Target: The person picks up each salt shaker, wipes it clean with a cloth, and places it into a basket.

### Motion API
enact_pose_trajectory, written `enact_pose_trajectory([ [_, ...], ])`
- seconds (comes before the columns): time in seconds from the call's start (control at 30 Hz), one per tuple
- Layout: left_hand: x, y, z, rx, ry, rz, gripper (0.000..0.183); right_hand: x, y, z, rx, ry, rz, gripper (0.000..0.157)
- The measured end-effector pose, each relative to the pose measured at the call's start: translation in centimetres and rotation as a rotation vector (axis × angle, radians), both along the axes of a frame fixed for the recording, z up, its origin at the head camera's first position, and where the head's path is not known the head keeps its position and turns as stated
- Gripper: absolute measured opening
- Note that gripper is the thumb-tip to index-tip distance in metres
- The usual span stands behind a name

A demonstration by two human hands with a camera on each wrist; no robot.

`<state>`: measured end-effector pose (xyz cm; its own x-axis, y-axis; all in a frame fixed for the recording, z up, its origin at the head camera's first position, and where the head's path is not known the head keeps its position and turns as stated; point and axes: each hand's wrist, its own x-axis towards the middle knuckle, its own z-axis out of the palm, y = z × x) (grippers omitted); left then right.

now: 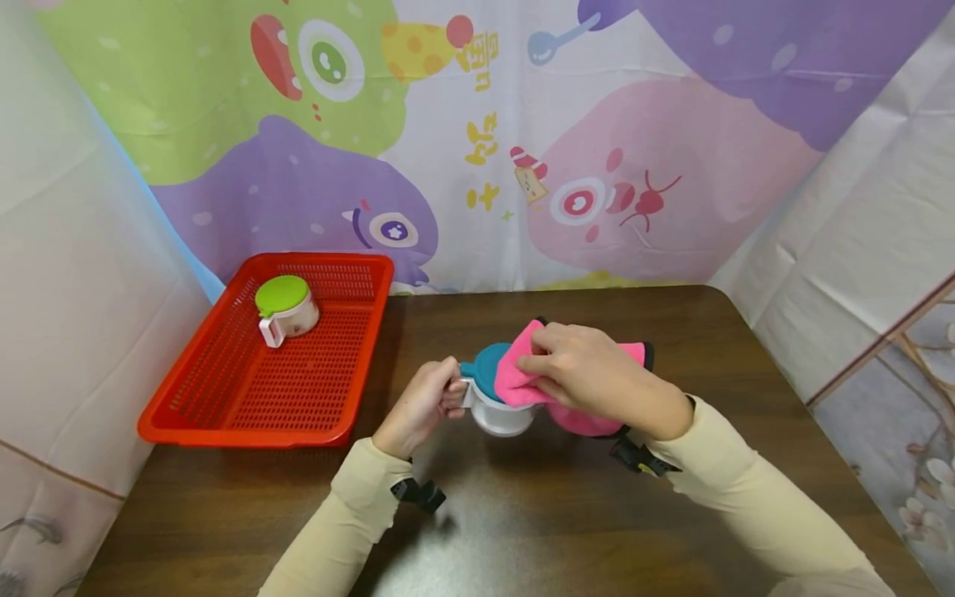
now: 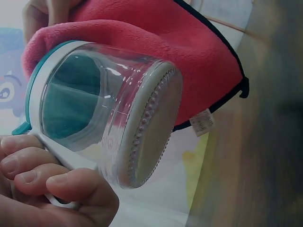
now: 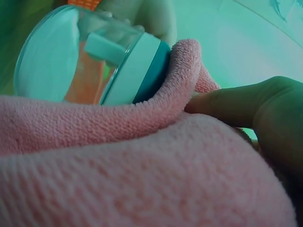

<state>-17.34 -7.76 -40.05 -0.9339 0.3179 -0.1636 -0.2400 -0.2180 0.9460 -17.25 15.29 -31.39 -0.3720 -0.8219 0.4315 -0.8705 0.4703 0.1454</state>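
Note:
A clear seasoning jar (image 2: pixel 109 99) with a teal lid (image 1: pixel 488 369) and a white handle is held above the table, tilted. My left hand (image 1: pixel 425 404) grips it by the handle, fingers curled round in the left wrist view. My right hand (image 1: pixel 589 373) pinches a pink cloth (image 2: pixel 189 61) with black edging and presses it on the teal lid. The cloth hangs down beside the jar and, in the right wrist view, the pink cloth (image 3: pixel 118 175) hides part of it. The jar looks see-through, with no contents visible.
A red plastic basket (image 1: pixel 358 356) stands on the left of the brown wooden table (image 1: pixel 567 514). Inside it lies another jar (image 1: pixel 287 307) with a green lid and white handle. A cartoon-printed curtain (image 1: pixel 477 249) hangs behind the table.

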Motion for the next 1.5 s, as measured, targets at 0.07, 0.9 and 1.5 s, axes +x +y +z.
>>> enact_pose_trajectory([
  [0.07, 0.0, 0.1, 0.0, -0.001, -0.006, 0.0, 0.03, 0.2, -0.3, 0.2, 0.011, -0.001, 0.004, 0.014],
  [0.9, 0.4, 0.7, -0.1, -0.077, 0.01, -0.045, 0.03, -1.2, -2.1, 0.2, 0.049, -0.025, -0.062, 0.006],
  [1.5, 0.5, 0.7, 0.0, -0.089, 0.019, -0.041, 0.028, -2.7, -0.7, -0.2, 0.054, -0.093, -0.165, 0.017],
])
